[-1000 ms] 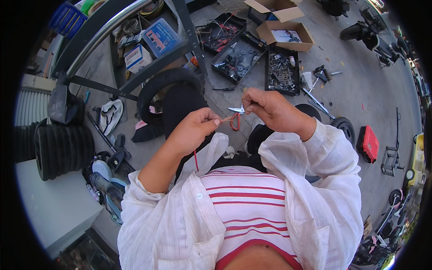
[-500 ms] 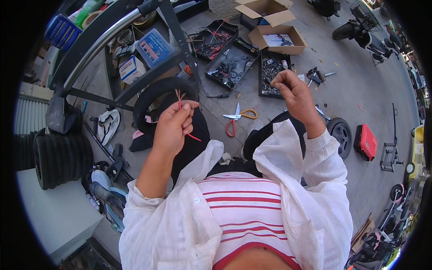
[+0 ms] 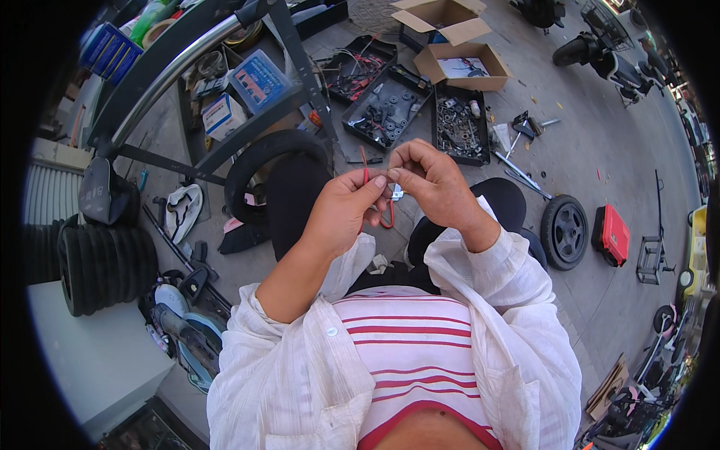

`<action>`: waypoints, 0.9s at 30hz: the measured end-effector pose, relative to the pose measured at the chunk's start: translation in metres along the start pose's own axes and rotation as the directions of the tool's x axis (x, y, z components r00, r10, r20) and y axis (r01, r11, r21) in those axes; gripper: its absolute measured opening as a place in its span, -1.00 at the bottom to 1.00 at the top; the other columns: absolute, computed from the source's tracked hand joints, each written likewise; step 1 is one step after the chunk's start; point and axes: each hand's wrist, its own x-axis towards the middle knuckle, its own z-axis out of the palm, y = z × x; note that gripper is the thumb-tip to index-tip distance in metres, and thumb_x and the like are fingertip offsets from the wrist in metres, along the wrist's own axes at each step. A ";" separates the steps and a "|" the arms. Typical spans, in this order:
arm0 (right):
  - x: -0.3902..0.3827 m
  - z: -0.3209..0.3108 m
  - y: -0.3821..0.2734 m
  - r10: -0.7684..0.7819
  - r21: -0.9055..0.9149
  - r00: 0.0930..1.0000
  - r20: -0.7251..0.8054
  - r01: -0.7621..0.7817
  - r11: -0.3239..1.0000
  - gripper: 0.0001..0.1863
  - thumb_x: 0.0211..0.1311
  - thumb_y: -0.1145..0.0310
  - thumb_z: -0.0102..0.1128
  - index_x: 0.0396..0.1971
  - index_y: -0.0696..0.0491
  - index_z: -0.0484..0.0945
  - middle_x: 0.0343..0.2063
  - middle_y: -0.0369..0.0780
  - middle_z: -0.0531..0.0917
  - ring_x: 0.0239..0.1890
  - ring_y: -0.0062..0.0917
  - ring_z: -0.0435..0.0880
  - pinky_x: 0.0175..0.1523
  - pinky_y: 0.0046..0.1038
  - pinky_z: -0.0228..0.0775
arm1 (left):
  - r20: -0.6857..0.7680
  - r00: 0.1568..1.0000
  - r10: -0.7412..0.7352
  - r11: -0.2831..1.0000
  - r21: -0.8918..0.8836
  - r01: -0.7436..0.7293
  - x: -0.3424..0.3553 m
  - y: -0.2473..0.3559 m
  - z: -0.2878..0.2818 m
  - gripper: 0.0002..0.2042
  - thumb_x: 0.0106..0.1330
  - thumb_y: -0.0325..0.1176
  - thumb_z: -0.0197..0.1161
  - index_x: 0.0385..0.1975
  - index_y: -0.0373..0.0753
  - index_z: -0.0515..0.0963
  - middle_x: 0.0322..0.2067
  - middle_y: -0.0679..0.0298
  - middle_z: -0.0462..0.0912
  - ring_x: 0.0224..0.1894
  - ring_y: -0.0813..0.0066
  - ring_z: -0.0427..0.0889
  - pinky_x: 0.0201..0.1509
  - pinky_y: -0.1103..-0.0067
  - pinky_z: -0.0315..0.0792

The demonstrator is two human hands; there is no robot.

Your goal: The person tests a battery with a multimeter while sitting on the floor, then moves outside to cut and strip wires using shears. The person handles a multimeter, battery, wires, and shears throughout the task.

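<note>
My left hand pinches a short red wire between thumb and fingers. Thin bare copper strands stick up from the wire's upper end. Close against it, fingertips meeting, is my right hand, its thumb and forefinger pressed together; whatever they pinch is too small or hidden to make out. Below the hands, the scissors lie on the ground, mostly covered, with part of a blade and a red handle loop showing.
Ahead lie black trays of small metal parts, rubber and plastic pieces and wires. Behind them is an open cardboard box. A tyre leans by my left knee; a wheel and red case are right.
Both hands have come together in front of me, the left moving right with the red wire, the right moving left and down. They now cover most of the scissors.
</note>
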 end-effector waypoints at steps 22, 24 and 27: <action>-0.016 0.029 -0.024 -0.412 -0.541 0.905 -0.101 0.298 0.786 -0.65 0.06 0.48 0.26 -0.08 0.10 0.61 -0.33 -0.13 0.50 -0.25 -0.26 0.49 -0.16 -0.33 0.32 | 0.119 0.977 0.177 0.968 0.159 -0.195 -0.022 0.002 -0.011 -0.84 0.41 -0.41 0.11 -0.13 -0.33 0.54 -0.28 0.37 0.59 -0.22 0.72 0.49 -0.10 0.69 0.38; -0.017 0.031 -0.025 -0.429 -0.565 0.898 -0.097 0.305 0.767 -0.65 0.05 0.48 0.27 -0.08 0.10 0.60 -0.34 -0.13 0.50 -0.26 -0.26 0.49 -0.16 -0.32 0.31 | 0.120 0.976 0.179 0.969 0.152 -0.196 -0.022 0.001 -0.013 -0.84 0.41 -0.41 0.10 -0.15 -0.33 0.53 -0.30 0.37 0.59 -0.23 0.72 0.49 -0.11 0.70 0.38; -0.018 0.033 -0.028 -0.458 -0.580 0.882 -0.109 0.318 0.750 -0.67 0.02 0.49 0.29 -0.13 0.11 0.60 -0.35 -0.14 0.50 -0.27 -0.26 0.49 -0.17 -0.32 0.31 | 0.112 0.976 0.185 0.969 0.147 -0.200 -0.022 0.000 -0.014 -0.85 0.42 -0.39 0.10 -0.17 -0.33 0.53 -0.32 0.38 0.58 -0.25 0.72 0.48 -0.14 0.70 0.38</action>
